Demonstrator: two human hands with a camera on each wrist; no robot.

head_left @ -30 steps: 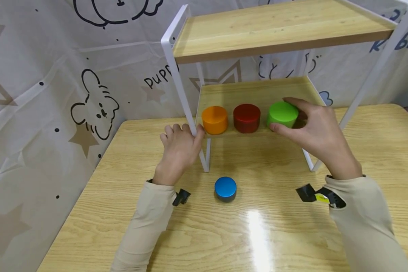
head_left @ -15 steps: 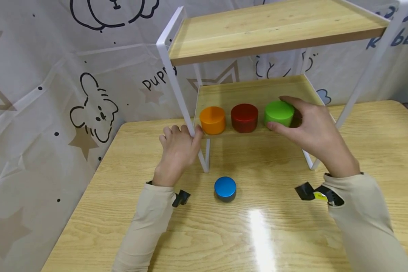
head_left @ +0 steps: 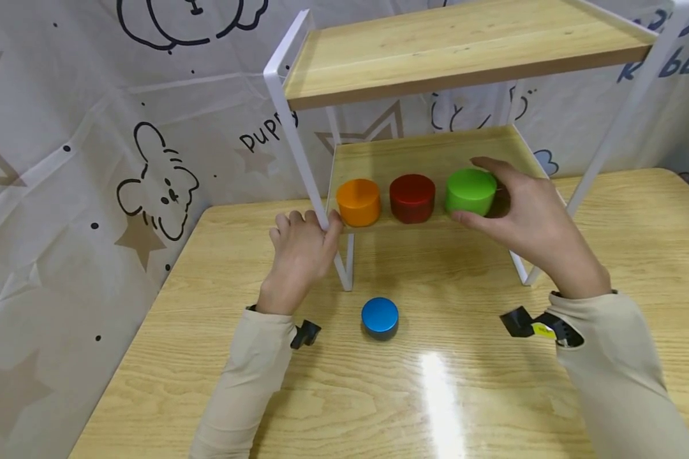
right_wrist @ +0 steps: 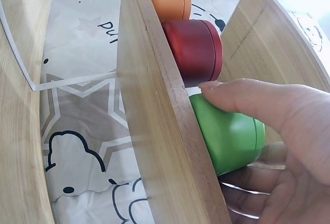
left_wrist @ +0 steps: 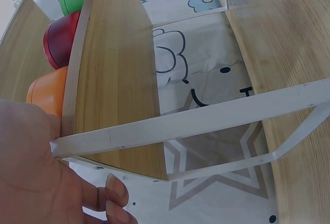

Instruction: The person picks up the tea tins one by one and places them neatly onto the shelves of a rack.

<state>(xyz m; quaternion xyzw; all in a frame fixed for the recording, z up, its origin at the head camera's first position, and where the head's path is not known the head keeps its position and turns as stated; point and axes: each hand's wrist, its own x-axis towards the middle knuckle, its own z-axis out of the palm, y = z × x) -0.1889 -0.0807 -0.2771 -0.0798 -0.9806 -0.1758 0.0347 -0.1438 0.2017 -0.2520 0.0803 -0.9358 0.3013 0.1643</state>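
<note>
My right hand (head_left: 531, 213) has its thumb and fingers around a green round tin (head_left: 469, 191) at the right of the lower shelf. In the right wrist view the thumb (right_wrist: 232, 94) lies at one side of that tin, fingers at the other. My left hand (head_left: 303, 252) holds the front left post of the white-framed two-tier rack (head_left: 304, 156), thumb on one side and fingers on the other. A dark red tin (head_left: 412, 199) and an orange tin (head_left: 359, 203) stand in line on the same shelf, the orange one close to my left thumb.
A blue round tin (head_left: 380, 317) stands on the wooden table (head_left: 344, 401) in front of the rack. Above the tins is the rack's upper wooden board (head_left: 465, 48). A printed cloth (head_left: 46, 255) hangs behind and at the left.
The view has shifted slightly. My right thumb and index finger have spread a little apart at the green tin. My left hand stays on the post, and the tins keep their places.
</note>
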